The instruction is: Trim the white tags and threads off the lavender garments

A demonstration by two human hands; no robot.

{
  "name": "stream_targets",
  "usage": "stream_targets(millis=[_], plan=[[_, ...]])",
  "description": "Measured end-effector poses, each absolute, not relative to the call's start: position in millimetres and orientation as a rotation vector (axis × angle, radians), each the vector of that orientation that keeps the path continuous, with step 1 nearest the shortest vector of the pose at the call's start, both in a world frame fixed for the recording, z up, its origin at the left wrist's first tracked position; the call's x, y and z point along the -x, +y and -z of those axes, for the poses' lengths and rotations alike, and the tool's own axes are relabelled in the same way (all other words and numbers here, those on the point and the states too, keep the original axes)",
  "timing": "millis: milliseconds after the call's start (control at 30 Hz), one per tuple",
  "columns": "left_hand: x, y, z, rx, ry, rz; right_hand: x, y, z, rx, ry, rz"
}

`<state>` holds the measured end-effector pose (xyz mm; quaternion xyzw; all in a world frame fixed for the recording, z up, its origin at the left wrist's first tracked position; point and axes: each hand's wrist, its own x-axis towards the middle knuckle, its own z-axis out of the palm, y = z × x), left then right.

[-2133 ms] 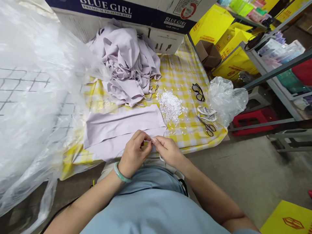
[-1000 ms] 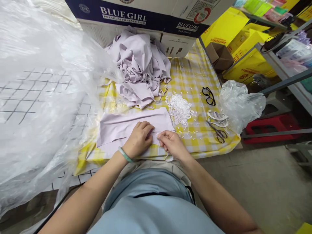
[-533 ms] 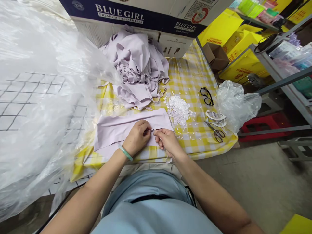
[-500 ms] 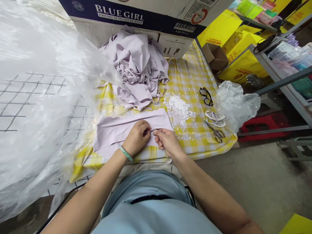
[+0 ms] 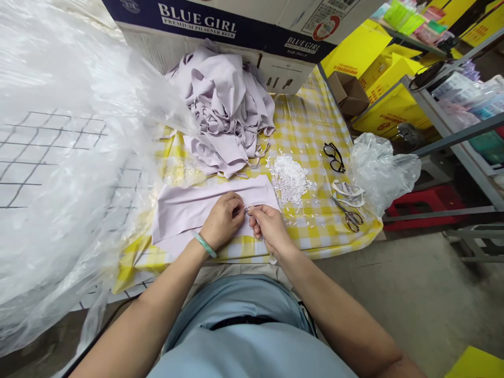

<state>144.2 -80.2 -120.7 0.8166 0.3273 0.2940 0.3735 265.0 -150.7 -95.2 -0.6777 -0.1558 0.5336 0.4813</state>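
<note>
A yellow-and-white checked tablecloth (image 5: 303,113) covers the work surface across mid-frame. The lilac fabric panel (image 5: 192,203) lies on it, left of center. The left hand (image 5: 223,220) and right hand (image 5: 271,228) are positioned over the panel's right portion; the fingertips of each are pinched together on a narrow strip (image 5: 246,208) at frame center. Small white pieces (image 5: 290,179) are heaped right of center; scissors (image 5: 349,215) lie farther right.
</note>
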Motion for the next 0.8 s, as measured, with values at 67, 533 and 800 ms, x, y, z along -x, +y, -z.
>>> stream_targets(millis=[67,533,800], plan=[[-144.1,-80.3,120.2,-2.087,0.832,-0.755,-264.5,-150.5,95.1,1.662,-0.383,-1.291],[-144.0,-80.5,120.4,-2.072,0.819,-0.748,-266.3,-146.6,93.4,1.687,-0.416,-1.311],[-144.1,-81.1,120.1,-2.063,0.818,-0.744,-266.2,-144.0,91.6,1.696,-0.421,-1.324]])
